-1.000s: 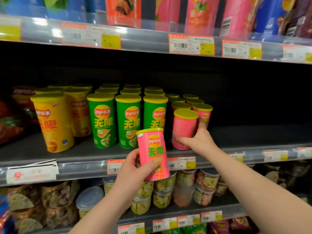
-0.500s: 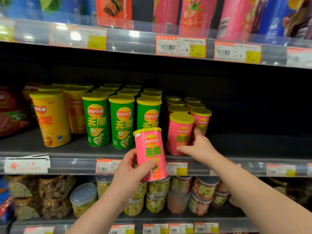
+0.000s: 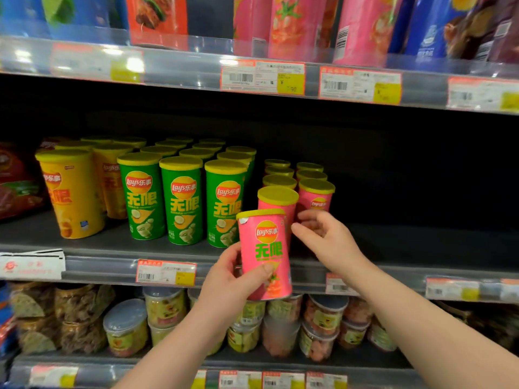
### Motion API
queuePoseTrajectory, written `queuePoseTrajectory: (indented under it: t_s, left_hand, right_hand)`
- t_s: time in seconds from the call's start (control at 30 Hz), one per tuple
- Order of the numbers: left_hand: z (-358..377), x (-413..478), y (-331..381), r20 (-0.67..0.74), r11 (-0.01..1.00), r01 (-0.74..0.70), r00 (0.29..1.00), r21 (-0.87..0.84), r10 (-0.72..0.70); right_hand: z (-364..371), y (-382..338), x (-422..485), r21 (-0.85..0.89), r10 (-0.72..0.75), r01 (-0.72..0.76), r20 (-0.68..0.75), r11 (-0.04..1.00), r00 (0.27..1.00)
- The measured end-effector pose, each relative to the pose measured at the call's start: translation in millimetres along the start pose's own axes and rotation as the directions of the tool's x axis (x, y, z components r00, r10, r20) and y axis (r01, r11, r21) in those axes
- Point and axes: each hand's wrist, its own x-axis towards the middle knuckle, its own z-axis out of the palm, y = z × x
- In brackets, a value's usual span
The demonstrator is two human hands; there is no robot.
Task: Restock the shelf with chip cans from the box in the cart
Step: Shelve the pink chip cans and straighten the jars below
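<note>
My left hand (image 3: 229, 279) grips a pink chip can (image 3: 265, 255) with a yellow lid, upright, in front of the middle shelf's edge (image 3: 106, 265). My right hand (image 3: 327, 238) hovers just right of that can with fingers spread, holding nothing, in front of two rows of pink cans (image 3: 316, 196) on the shelf. The front pink can (image 3: 276, 200) stands right behind the held one. Green cans (image 3: 182, 200) and yellow cans (image 3: 70, 195) stand in rows to the left. The box and the cart are out of view.
The middle shelf is dark and bare to the right of the pink cans (image 3: 421, 240). The upper shelf (image 3: 261, 74) carries tall bags and price tags. The lower shelf holds clear snack tubs (image 3: 126, 327). A red bag (image 3: 16, 178) sits at the far left.
My right hand has let go of the front pink can on the shelf and drawn back with fingers apart. The held can has risen slightly toward the shelf.
</note>
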Motion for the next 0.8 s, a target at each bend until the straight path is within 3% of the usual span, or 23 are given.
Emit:
queuePoseTrajectory:
  t_s: [0.17,0.27,0.4,0.47,0.57,0.63,0.7,0.8]
  left_hand:
    - [33,4,2,0.036,0.995,-0.058,0.998,0.078,0.056]
    - [46,7,4,0.049,0.983,-0.095,0.995,0.158,0.088]
    - [44,15,-3,0.022,0.890,-0.174,0.983,0.422,0.182]
    - [37,18,-8,0.013,0.772,-0.249,0.954,0.585,0.298]
    - [21,25,-14,0.123,0.439,-0.351,0.875,0.827,0.468]
    - [12,30,-22,0.195,0.250,-0.352,0.848,0.902,0.493]
    - [6,31,-28,0.240,0.142,-0.344,0.845,0.928,0.478]
    - [0,32,-33,0.277,0.086,-0.353,0.844,0.932,0.459]
  right_hand:
    - [-18,-12,-24,0.174,0.008,-0.059,0.283,0.983,0.959]
    - [-28,-4,-24,0.190,0.021,-0.067,0.233,0.979,0.972]
    - [-46,-2,-16,0.181,0.002,-0.013,0.063,0.983,0.998]
    - [-53,0,-8,0.160,0.000,0.002,-0.011,0.987,1.000]
    - [-55,4,4,0.114,0.011,-0.004,-0.061,0.993,0.998]
    - [-52,9,10,0.077,0.029,-0.023,-0.081,0.997,0.996]
    - [-46,15,14,0.045,0.057,-0.053,-0.085,0.998,0.995]
    - [-40,27,16,0.003,0.077,-0.077,-0.043,0.997,0.996]
